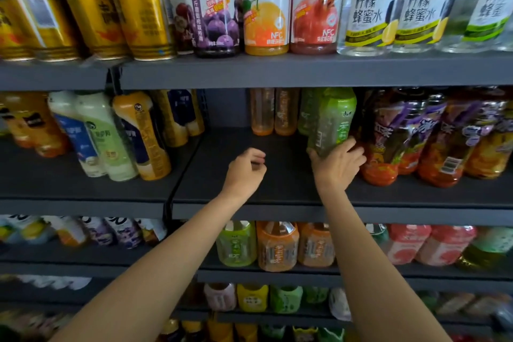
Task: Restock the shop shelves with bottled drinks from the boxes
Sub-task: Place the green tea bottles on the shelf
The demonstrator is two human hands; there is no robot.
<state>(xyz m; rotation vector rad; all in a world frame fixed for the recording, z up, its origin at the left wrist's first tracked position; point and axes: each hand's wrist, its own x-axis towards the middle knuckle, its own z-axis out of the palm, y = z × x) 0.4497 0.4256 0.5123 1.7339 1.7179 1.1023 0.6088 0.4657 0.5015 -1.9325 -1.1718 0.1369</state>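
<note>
Head view: my right hand (337,164) grips green tea bottle (331,122) on the dark shelf (249,203); left hand (245,171) loosely curled, holding nothing.

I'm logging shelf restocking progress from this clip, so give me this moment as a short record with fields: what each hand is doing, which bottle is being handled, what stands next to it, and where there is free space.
right hand: right hand grips the base of the green tea bottle
left hand: left hand holds nothing, fingers loosely curled above the middle shelf
bottle state: tilted, at the shelf's right part
neighbours: orange bottles behind to its left, dark red tea bottles to its right
free space: bare shelf in front of the orange bottles
</note>
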